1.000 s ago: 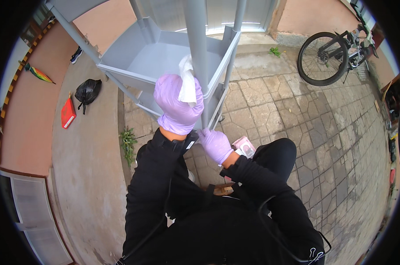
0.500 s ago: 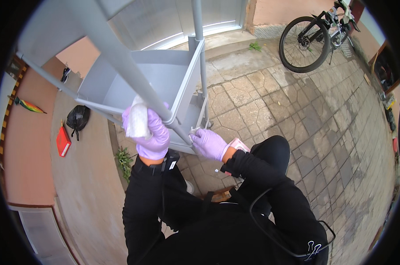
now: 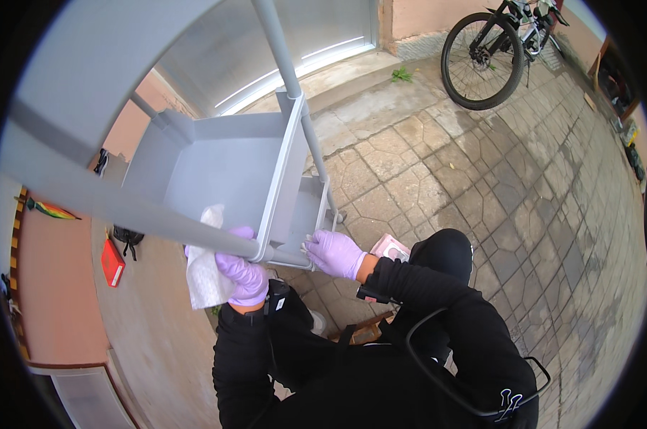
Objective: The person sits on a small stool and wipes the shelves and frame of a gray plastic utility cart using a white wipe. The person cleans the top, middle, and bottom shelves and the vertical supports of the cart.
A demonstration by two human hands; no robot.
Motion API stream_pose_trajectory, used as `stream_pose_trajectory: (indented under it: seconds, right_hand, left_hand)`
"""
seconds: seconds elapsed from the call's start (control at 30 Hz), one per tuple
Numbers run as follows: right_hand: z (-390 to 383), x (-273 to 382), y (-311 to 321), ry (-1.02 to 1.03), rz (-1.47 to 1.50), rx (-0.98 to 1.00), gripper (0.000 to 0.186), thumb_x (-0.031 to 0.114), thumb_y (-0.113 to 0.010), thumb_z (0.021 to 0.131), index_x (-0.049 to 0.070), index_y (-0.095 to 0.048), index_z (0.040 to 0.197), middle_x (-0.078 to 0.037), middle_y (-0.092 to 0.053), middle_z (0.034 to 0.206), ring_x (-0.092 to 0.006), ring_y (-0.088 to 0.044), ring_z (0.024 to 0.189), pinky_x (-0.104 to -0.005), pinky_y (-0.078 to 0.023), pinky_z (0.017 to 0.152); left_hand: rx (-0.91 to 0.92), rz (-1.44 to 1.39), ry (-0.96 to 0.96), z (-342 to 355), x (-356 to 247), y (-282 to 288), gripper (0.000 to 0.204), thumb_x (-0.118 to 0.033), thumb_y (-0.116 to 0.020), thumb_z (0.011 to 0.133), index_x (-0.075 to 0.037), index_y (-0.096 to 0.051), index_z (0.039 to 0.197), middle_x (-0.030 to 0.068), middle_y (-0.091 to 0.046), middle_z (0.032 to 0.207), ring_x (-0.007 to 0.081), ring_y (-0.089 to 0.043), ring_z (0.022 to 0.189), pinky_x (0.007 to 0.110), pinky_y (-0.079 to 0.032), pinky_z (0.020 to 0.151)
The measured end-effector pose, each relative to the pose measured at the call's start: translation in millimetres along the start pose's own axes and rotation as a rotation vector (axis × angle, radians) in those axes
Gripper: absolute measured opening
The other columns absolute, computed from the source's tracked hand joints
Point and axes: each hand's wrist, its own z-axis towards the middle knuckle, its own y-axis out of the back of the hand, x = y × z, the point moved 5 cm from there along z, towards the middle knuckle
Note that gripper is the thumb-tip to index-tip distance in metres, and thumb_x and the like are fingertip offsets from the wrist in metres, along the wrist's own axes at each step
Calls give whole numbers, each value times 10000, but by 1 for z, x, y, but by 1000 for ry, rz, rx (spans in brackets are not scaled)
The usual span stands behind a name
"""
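Note:
A grey tiered rack (image 3: 227, 168) with deep trays and round posts stands before me, leaning in the view. My left hand (image 3: 246, 277), in a lilac glove, is closed at the near corner of the upper visible tray, beside the near post (image 3: 123, 214). A white cloth (image 3: 206, 279) is held in it and hangs over the fingers. My right hand (image 3: 335, 254), gloved alike, is pinched on a small white wipe (image 3: 308, 244) at the edge of the lower tray (image 3: 302, 214). Most of that wipe is hidden by the fingers.
A pink packet (image 3: 390, 247) lies on the paving by my right wrist. A bicycle (image 3: 483, 61) stands at the far right, near the wall. To the left are a red flat object (image 3: 112, 263), a black bag (image 3: 128, 239) and a colourful umbrella (image 3: 52, 209). A metal door (image 3: 266, 57) is behind the rack.
The rack's near post has swung down and left in the view, showing more of the tray. My left hand has come lower, its cloth spread wider. My right hand remains by the lower tray.

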Motion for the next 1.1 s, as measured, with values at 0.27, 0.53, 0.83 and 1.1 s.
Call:
stream_pose_trajectory:
  seconds: [0.27, 0.53, 0.83, 1.1]
  right_hand:
    - [54, -94, 24, -371, -46, -275, 118, 213, -602, 900, 103, -646, 906, -140, -591, 848, -357, -610, 727, -453, -516, 637]
    - [-21, 20, -11, -277, 264, -225, 146, 220, -595, 918, 107, -659, 984, -115, -565, 828, -318, -607, 710, -438, -503, 603]
    - [38, -85, 40, -586, 110, -528, 162, 200, -655, 874, 84, -643, 986, -154, -596, 875, -371, -612, 835, -448, -507, 728]
    - [45, -97, 27, -705, 291, -716, 244, 114, -745, 783, 37, -631, 985, -167, -605, 906, -344, -633, 844, -408, -519, 767]
  left_hand:
    - [-5, 9, 1, 6, -15, -1, 508, -387, -257, 1075, -17, -502, 828, 63, -562, 755, 133, -491, 640, 275, -379, 596]
    - [-84, -147, -8, 3, -9, -1, 271, -195, -468, 979, -20, -566, 796, 58, -560, 720, 131, -543, 613, 258, -406, 557]
    - [-56, -139, 6, 1, -19, 2, 406, -304, -401, 1037, -12, -554, 800, 67, -570, 736, 170, -549, 640, 288, -420, 583]
    - [-76, -113, 47, 1, -13, 0, 376, -262, -414, 1015, -24, -548, 757, 67, -555, 732, 164, -526, 634, 286, -400, 579]
